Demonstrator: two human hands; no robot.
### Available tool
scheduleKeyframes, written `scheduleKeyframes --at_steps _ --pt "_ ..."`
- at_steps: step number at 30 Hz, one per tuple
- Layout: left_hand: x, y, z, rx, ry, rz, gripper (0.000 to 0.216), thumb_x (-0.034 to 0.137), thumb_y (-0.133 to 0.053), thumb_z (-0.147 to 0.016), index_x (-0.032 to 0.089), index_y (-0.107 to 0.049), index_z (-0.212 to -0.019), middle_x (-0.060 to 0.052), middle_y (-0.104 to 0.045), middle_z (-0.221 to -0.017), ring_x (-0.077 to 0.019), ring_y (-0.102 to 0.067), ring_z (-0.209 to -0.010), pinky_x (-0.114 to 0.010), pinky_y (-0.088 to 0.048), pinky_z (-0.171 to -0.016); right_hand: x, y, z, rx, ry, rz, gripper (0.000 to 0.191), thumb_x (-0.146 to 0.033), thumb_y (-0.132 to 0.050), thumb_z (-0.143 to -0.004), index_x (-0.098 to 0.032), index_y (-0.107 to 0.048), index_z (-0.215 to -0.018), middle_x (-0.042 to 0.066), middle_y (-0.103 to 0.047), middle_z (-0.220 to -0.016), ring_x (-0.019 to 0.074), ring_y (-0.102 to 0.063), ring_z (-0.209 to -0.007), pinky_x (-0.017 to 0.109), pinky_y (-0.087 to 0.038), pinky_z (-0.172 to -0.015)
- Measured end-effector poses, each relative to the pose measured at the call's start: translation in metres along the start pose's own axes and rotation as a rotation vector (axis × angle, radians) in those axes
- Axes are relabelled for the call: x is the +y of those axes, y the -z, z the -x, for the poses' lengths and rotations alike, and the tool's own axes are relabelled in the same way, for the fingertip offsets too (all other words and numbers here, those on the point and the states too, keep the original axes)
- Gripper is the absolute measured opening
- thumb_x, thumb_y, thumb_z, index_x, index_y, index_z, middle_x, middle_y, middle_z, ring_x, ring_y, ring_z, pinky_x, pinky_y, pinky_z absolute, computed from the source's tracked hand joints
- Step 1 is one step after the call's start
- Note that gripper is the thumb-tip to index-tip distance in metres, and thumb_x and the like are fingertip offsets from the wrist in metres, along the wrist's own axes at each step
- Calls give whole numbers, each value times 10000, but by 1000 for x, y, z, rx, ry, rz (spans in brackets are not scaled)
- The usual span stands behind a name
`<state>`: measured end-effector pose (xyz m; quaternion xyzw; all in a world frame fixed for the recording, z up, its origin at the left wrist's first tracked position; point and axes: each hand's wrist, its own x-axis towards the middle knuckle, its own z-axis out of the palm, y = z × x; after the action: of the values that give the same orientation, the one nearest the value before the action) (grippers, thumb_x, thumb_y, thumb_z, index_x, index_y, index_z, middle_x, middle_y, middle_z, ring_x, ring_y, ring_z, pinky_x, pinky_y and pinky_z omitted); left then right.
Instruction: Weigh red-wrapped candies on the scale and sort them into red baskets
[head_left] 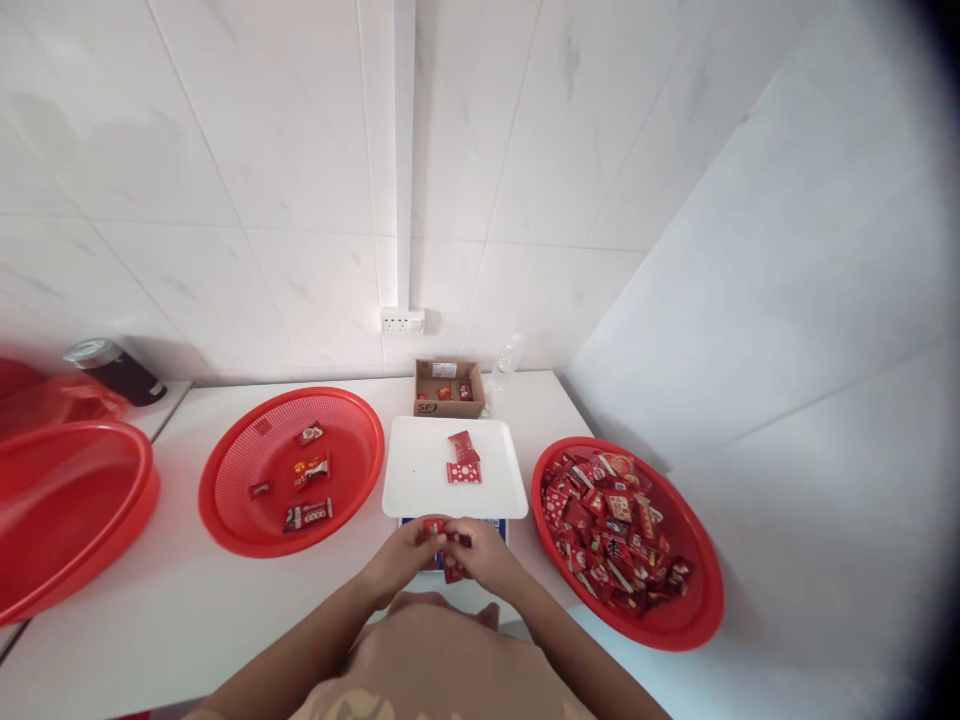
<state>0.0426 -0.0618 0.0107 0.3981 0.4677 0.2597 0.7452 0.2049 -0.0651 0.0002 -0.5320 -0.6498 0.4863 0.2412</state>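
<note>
My left hand (403, 557) and my right hand (484, 555) meet in front of me, both closed on small red candy packets (444, 548) held between the fingertips. They hover just before a white scale tray (420, 480), on which two red packets (463, 459) lie. To the right stands a red basket (690, 620) heaped with several red candy packets (611, 525). On the left, a red mesh basket (232, 500) holds several packets (310, 485).
A small cardboard box (448, 388) with a few packets sits behind the scale by the wall. A large red basin (67, 510) is at the far left, a dark jar (112, 368) behind it. A clear bottle (508, 358) stands near the wall socket (402, 321).
</note>
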Motion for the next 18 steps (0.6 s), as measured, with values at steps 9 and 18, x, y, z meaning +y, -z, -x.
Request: scheduleKeyframes --at_steps 9,18 --pt "-9 32 4 267 97 80 457 566 -682 -620 169 -546 -801 -8 -601 -736 -137 -559 -714 -286 -441 -685 47 24 -17 277 -235 -318 450 -494 -531 -759 -172 -603 -1065 85 -673 -981 219 -634 -888 363 -504 -785" --pt "4 50 15 311 36 186 487 638 -554 -710 180 -578 -875 -44 -620 -829 -164 -595 -783 -318 -461 -760 53 36 -31 342 -247 -71 687 -532 -520 -781 -196 -373 -1362 106 -375 -1443 262 -367 -1317 440 -306 -1078"
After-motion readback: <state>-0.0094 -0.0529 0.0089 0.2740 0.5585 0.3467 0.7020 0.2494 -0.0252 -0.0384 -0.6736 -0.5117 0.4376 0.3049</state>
